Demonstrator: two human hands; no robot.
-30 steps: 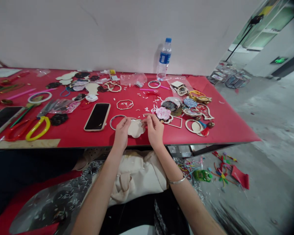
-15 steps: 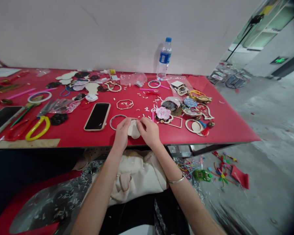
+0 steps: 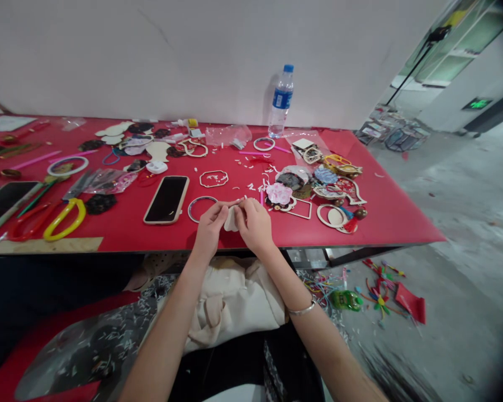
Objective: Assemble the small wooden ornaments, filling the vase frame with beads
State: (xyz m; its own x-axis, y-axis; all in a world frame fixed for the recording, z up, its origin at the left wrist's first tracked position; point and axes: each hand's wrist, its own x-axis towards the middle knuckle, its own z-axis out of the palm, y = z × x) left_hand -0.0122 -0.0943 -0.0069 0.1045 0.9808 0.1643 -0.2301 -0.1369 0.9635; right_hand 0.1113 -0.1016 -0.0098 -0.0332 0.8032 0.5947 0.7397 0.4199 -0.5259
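A small cream-coloured piece with a rounded lower edge is pinched between my left hand and my right hand, just over the front edge of the red table. Fingers of both hands are closed on it and hide its upper part. Beside my left hand lies a pale ring; farther left is a phone with a black screen. Behind my hands sits a thin frame with notched corners, with white scraps around it. A pink flower-shaped piece lies right of my right hand.
A water bottle stands by the wall. Yellow-handled scissors and red-handled ones lie at the left. Decorated pieces are heaped at the right. A cream bag rests on my lap.
My fingers have shifted on the cream piece, and it now looks narrower and more covered, turned slightly between my hands. Nothing else on the table has visibly moved.
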